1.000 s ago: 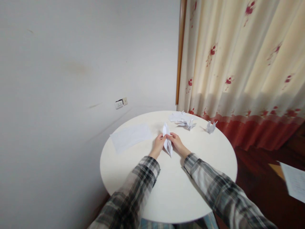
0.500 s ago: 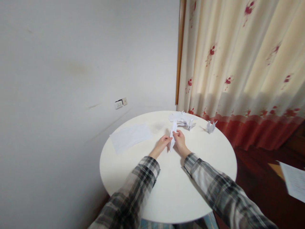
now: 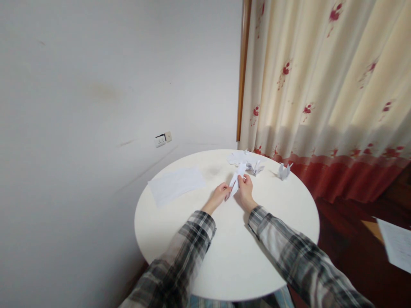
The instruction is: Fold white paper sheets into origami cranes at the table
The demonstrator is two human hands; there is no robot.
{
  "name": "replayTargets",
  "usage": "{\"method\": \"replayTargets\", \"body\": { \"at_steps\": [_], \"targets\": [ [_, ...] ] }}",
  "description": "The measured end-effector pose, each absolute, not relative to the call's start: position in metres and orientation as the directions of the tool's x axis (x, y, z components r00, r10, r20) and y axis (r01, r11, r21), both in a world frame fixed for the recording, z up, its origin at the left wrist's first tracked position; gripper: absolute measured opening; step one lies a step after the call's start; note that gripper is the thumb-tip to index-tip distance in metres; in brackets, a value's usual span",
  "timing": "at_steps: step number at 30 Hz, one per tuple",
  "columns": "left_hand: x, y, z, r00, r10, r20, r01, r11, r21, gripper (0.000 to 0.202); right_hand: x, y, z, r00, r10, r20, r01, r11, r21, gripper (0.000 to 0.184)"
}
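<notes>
A narrow piece of folded white paper (image 3: pixel 235 180) is held up slantwise over the round white table (image 3: pixel 237 256). My left hand (image 3: pixel 220 194) pinches its lower left edge between thumb and fingers. My right hand (image 3: pixel 245 188) grips the upper right side, fingers closed on it. Just beyond the held piece lie folded paper shapes (image 3: pixel 256 167), partly hidden behind it, with more flat white paper (image 3: pixel 236 157) by them. Flat on the left side of the table is a sheet of paper (image 3: pixel 176 184).
A pointed folded paper figure (image 3: pixel 284 171) stands near the table's right edge. The wall with a socket (image 3: pixel 159 140) is at the left. A patterned curtain (image 3: pixel 308 85) hangs behind on the right. Past the table, at the lower right, is a sheet with writing (image 3: pixel 396 244).
The folded paper has tilted, its upper end swinging to the right. My right hand has shifted slightly right, while my left hand stays nearly in place.
</notes>
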State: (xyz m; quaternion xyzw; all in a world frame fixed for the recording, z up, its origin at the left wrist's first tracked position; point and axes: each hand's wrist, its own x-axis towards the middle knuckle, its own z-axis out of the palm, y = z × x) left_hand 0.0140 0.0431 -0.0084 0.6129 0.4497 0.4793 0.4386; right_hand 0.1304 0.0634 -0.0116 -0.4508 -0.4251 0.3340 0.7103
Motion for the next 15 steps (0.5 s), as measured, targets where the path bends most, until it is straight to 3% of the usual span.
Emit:
{"method": "replayTargets", "body": {
  "at_steps": [9, 15],
  "targets": [
    [0.0129, 0.0486, -0.0139, 0.061, 0.986, 0.155, 0.058, -0.159, 0.986, 0.009, 0.1298, 0.0642, -0.0117, 0.405, 0.872, 0.276, -0.110, 0.346, -0.932, 0.029],
    [0.0125, 0.0481, -0.0135, 0.014, 0.986, 0.166, 0.106, -0.167, 0.980, 0.009, 0.1287, 0.0655, -0.0123, 0.411, 0.868, 0.279, -0.100, 0.347, -0.933, 0.029]
  ]
}}
